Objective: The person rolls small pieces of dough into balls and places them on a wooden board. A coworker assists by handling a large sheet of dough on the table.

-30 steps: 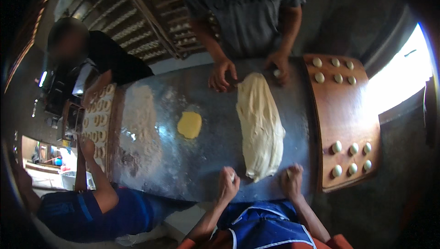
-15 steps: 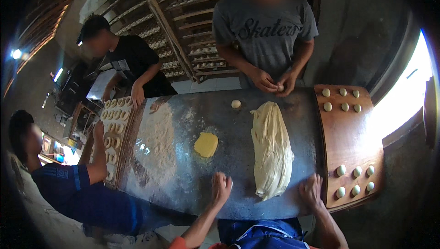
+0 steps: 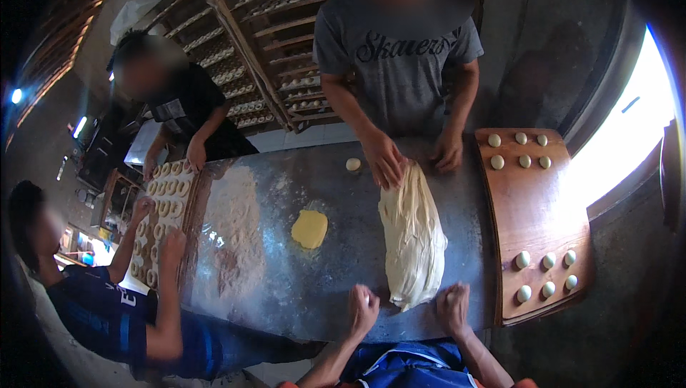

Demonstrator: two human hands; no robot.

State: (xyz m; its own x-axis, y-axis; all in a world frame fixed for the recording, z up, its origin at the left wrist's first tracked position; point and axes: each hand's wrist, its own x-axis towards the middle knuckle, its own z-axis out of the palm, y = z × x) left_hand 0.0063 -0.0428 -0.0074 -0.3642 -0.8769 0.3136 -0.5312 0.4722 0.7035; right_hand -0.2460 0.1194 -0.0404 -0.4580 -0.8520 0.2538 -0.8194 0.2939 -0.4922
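A long pale mass of dough lies on the metal worktop. Near its lower left end, my left hand is closed round what looks like a small pale piece of dough. My right hand is curled closed just right of that end, its contents unclear. Across the worktop, a co-worker's hand rests at the dough's far end, the other hand beside it. A lone dough ball sits near the far edge; a flat yellow patch lies left of the long dough.
At right, a wooden board bears several dough balls. Flour is spread toward the left, beside stacked boards of dough rings. Two other co-workers work at that end. Racks stand behind.
A dough ball has appeared near the far edge since a second ago. The co-worker opposite has separated their hands, reaching onto the long dough. My closed hands have shifted nearer its lower end.
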